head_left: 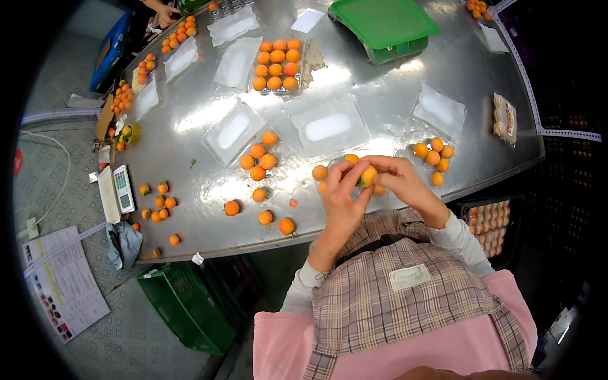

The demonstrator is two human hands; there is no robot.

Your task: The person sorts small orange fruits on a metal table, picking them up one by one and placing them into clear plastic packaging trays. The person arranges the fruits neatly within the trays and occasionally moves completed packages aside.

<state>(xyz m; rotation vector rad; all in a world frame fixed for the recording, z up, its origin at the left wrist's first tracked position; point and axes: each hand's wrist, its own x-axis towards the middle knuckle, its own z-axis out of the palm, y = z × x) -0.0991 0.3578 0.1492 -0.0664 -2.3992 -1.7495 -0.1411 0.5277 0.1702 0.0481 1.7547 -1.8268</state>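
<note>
Above the metal table's near edge, my left hand (pixel 345 197) and my right hand (pixel 410 185) meet with bent fingers around one small round orange fruit (pixel 367 176). Its top has a greenish-yellow patch. Both hands' fingertips pinch it. Under and beside my hands lie more such fruits, one of them a loose orange fruit (pixel 320 172) to the left; the container beneath is mostly hidden. To the left a clear plastic box (pixel 237 126) with a white pad has several fruits by its near side. On the right, another clear box (pixel 440 111) has a cluster of fruits (pixel 437 158).
A green-topped scale (pixel 383 25) stands at the far side, near a filled fruit tray (pixel 277 66). A calculator-like device (pixel 123 189) lies at the left edge. Green crates (pixel 187 307) sit below the table. Another person's hand (pixel 166 14) shows at the far left.
</note>
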